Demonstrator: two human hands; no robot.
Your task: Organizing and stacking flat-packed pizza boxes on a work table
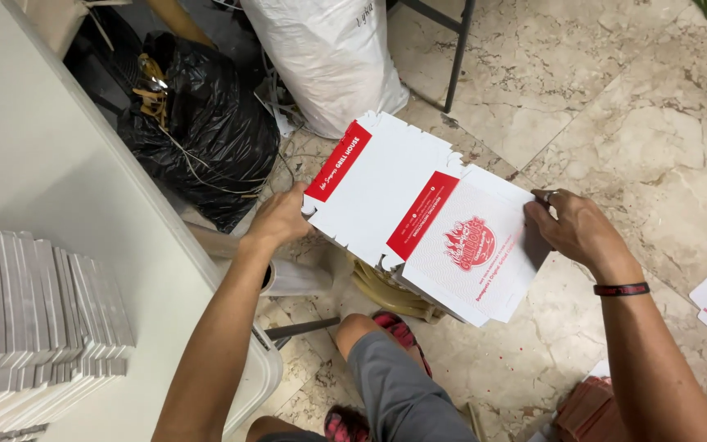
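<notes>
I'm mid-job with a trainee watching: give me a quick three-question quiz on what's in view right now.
1. True or false: both hands grip the flat white-and-red carton at opposite ends.
2. What lies on the white table at lower left? A) a pile of flat cartons B) a bowl C) a kettle
3. Which wrist wears the dark band?

Key
1. True: the left hand holds one end, the right hand the other.
2. A, the stack of flat cartons.
3. The right wrist.
</notes>
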